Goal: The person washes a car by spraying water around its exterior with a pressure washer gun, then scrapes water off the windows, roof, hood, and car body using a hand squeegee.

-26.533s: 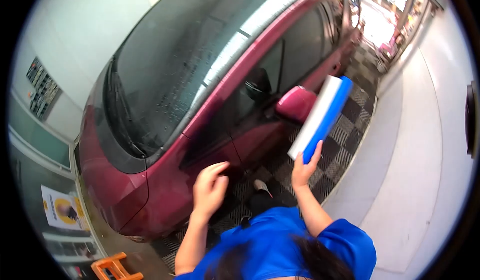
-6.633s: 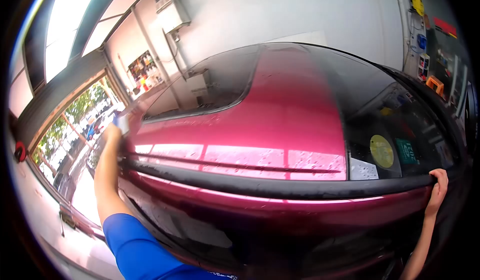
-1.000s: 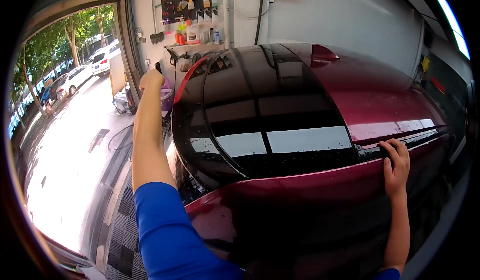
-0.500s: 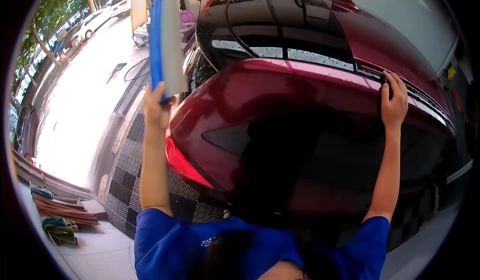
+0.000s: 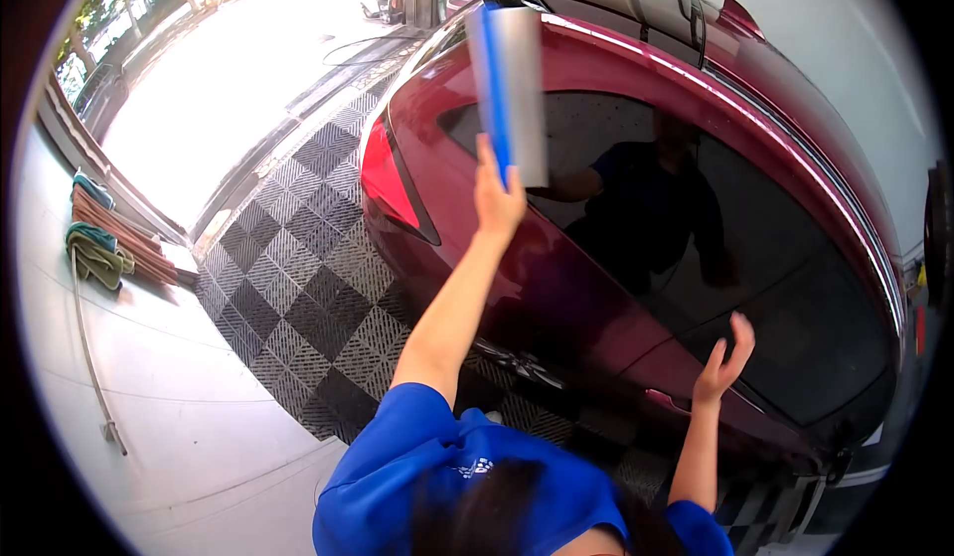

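Note:
My left hand (image 5: 500, 198) holds the lower end of a long blade tool with a blue back (image 5: 494, 84) and a pale, blurred blade. The tool stands roughly upright in front of the rear corner of a dark red car (image 5: 427, 89), above the red tail light (image 5: 388, 173). Whether the blade touches the car cannot be told. Over on the right, my right hand (image 5: 723, 360) is empty with its fingers apart, near the dark side window (image 5: 795, 327) and the door handle (image 5: 668, 401). The window reflects a person.
Black and grey floor tiles (image 5: 298, 288) lie beside the car. Cloths (image 5: 99, 258) hang at the left by a white wall (image 5: 189, 397), along with a thin hose. Past the doorway is bright ground with a dark hose (image 5: 363, 47). A wheel shows below the tool.
The view has turned down toward the car's side. My left hand has carried the blade tool from beside the car to in front of its rear corner. My right hand has left the roof edge.

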A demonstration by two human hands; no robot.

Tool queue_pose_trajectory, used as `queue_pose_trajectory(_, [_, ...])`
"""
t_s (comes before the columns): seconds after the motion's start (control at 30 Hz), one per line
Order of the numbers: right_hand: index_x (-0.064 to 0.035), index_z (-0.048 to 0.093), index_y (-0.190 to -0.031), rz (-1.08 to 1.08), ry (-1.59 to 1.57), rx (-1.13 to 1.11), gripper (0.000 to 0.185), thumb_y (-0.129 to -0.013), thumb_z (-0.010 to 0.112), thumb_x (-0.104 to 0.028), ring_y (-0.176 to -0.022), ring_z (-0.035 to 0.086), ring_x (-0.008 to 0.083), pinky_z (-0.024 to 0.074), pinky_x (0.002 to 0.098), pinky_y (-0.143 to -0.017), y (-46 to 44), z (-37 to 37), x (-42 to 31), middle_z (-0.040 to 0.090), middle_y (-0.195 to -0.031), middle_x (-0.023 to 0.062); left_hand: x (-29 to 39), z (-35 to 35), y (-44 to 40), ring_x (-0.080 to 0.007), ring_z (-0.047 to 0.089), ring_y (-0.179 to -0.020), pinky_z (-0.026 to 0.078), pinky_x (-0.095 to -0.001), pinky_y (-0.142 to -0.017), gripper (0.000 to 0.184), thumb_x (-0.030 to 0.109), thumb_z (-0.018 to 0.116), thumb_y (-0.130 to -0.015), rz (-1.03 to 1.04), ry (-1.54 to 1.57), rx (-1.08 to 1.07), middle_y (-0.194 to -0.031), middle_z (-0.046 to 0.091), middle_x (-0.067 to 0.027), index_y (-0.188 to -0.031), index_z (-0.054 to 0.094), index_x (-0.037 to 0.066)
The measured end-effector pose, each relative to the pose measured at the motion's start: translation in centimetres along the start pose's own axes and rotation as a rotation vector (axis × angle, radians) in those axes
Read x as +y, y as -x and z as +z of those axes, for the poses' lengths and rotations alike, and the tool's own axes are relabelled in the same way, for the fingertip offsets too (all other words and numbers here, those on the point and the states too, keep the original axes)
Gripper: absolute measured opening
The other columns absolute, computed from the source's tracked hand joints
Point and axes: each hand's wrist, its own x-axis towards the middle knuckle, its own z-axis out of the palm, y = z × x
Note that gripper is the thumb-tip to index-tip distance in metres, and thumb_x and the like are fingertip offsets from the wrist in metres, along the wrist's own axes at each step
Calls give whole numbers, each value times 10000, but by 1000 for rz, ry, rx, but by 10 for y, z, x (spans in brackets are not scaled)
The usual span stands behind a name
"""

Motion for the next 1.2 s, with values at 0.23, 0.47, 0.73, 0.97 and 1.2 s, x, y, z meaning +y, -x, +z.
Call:
queue_pose_trajectory(0.23, [12,554,-1208,552,28,21,347,-870,498,-42,-1147,506,278,337,385,-1028,163,-57,2,557,-1219,133,-63,-104,33,-451,553,-1065,444,-484,-902,765,187,518,-872,-860,-528,-186,-1237,475,-359,-1479,82,24])
queue_pose_trajectory(0.47, [44,501,-1250,454,-321,-24,370,-883,470,13,-1195,496,260,362,370,-1042,102,9,-21,515,-1256,155,51,-67,164,-430,304,-1329,253,-413,-1103,714,120,513,-895,-419,-143,168,-1440,267,-334,-1434,108,-114])
queue_pose_trajectory(0.73, [29,543,-1166,178,-342,-238,317,-856,503,-19,-1125,506,297,366,389,-1004,95,33,-82,553,-1190,153,-9,-42,264,-461,372,-1234,293,-437,-1056,633,125,514,-887,-724,-152,255,-1314,392,-324,-1397,202,-85])
queue_pose_trajectory(0.97, [-2,579,-1140,445,-558,-411,317,-825,557,-27,-956,578,248,461,339,-868,130,62,-107,584,-1084,130,-24,-115,268,-416,448,-1218,368,-426,-1029,635,69,538,-863,-1095,-178,449,-1349,400,-309,-1398,238,-94])
queue_pose_trajectory(1.2, [48,396,-1292,171,-612,-729,623,-832,626,-304,-1076,569,406,475,445,-882,26,166,-212,587,-1121,271,67,-113,161,-318,440,-1217,330,-385,-1047,826,139,642,-843,-547,119,-27,-1287,446,-191,-1450,117,-60])
